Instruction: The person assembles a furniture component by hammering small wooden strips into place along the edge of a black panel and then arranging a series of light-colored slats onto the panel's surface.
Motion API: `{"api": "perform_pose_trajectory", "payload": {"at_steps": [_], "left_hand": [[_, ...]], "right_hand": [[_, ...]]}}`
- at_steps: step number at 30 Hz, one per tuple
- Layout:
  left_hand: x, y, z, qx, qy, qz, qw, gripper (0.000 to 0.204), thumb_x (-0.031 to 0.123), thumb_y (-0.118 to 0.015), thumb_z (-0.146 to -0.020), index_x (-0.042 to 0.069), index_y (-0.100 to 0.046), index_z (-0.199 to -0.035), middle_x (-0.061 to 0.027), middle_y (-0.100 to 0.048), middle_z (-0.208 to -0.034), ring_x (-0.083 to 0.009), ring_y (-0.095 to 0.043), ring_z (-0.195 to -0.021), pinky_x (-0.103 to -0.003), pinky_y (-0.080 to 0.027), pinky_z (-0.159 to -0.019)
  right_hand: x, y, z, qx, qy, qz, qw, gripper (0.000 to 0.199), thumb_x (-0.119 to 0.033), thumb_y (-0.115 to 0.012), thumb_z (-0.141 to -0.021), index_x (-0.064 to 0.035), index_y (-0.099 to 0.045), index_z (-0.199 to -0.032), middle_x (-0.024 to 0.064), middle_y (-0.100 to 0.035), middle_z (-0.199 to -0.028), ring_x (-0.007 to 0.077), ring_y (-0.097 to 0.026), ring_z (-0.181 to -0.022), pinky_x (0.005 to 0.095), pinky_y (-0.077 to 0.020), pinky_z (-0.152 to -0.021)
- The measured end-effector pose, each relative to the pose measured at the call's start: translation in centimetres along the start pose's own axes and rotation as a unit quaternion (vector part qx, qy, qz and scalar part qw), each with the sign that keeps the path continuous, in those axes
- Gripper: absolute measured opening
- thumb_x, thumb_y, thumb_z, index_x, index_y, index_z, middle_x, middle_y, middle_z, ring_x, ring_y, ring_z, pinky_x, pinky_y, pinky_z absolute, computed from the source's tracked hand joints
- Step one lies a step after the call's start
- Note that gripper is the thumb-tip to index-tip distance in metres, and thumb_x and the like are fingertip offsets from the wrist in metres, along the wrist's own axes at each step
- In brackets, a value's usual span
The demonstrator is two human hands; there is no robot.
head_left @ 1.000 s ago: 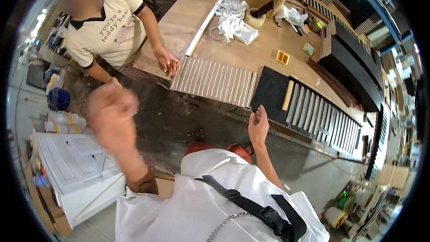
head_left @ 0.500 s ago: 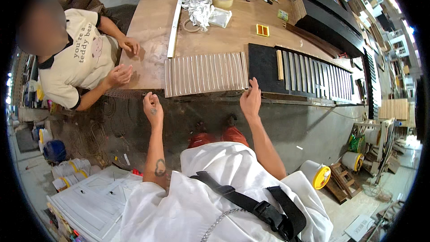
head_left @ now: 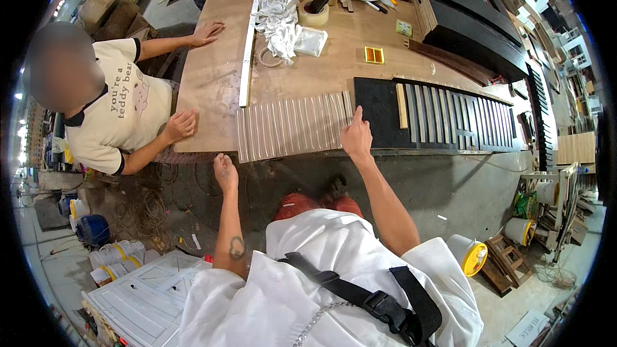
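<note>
A pale grey-brown slatted panel (head_left: 292, 130) with shiny lines along its slats lies at the table's near edge. My right hand (head_left: 357, 137) is over its right end, index finger stretched out along the last slat and the other fingers bent; I see nothing held. Off the panel's near left corner, just short of the table edge, hovers my left hand (head_left: 225, 173), its fingers loosely bent and apart with nothing visible in them. Right of the panel is a black board (head_left: 376, 106), then a black panel with grey slats (head_left: 459, 115) and a short light wood strip (head_left: 402, 106).
To the left a co-worker (head_left: 138, 93) has both hands at the brown table (head_left: 212, 99). A long white strip (head_left: 252, 51) runs away from me. Beyond lie crumpled white cloth (head_left: 277, 19), a tape roll (head_left: 313, 14), a yellow-framed box (head_left: 374, 55) and stacked black boards (head_left: 472, 22).
My right hand has shifted onto the panel's right end, its index finger now along the slat. The co-worker's far hand has reached farther across the table. The whole view has shifted slightly.
</note>
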State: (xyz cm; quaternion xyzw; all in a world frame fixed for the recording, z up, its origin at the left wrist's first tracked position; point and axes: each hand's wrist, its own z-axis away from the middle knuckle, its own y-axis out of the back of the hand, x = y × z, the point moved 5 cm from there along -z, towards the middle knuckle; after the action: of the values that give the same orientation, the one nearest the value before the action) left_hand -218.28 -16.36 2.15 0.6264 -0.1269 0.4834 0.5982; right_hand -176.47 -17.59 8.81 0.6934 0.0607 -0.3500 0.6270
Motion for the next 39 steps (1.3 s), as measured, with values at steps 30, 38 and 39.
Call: {"api": "perform_pose_trajectory", "payload": {"at_steps": [30,38,39], "left_hand": [[0.9,1.8,-1.0,-0.068,0.032,0.122,0.99,0.042,0.038,-0.051,-0.099,0.004,-0.059,-0.121,-0.0045,-0.057,-0.098,-0.0176,-0.054,-0.086,-0.034,-0.044,-0.081],[-1.7,3.1,-0.3,-0.053,0.033,0.03,0.998,0.044,0.032,-0.049,-0.101,-0.002,-0.05,-0.129,-0.0161,-0.056,-0.124,-0.0279,-0.056,-0.112,-0.037,-0.045,-0.095],[-1.9,3.2,-0.2,-0.053,0.025,0.036,0.998,0.044,0.032,-0.049,-0.101,-0.002,-0.05,-0.129,-0.0167,-0.056,-0.124,-0.0282,-0.057,-0.112,-0.037,-0.045,-0.095]], "right_hand": [[0.4,-4.4,1.9,-0.086,-0.049,-0.2,0.975,0.089,-0.026,-0.075,-0.075,0.0072,-0.027,-0.142,0.0281,-0.056,-0.123,0.0378,-0.055,-0.117,0.0435,-0.0432,-0.099],[-3.5,-4.0,6.4,-0.061,0.103,0.028,0.992,0.123,-0.044,-0.085,-0.062,-0.0062,-0.01,-0.152,0.0267,-0.033,-0.141,0.0458,-0.031,-0.131,0.0543,-0.031,-0.104],[-3.4,-4.2,6.3,-0.055,0.095,0.041,0.993,0.123,-0.043,-0.085,-0.062,-0.0071,-0.009,-0.152,0.0261,-0.033,-0.141,0.0452,-0.032,-0.13,0.054,-0.0311,-0.104]]}}
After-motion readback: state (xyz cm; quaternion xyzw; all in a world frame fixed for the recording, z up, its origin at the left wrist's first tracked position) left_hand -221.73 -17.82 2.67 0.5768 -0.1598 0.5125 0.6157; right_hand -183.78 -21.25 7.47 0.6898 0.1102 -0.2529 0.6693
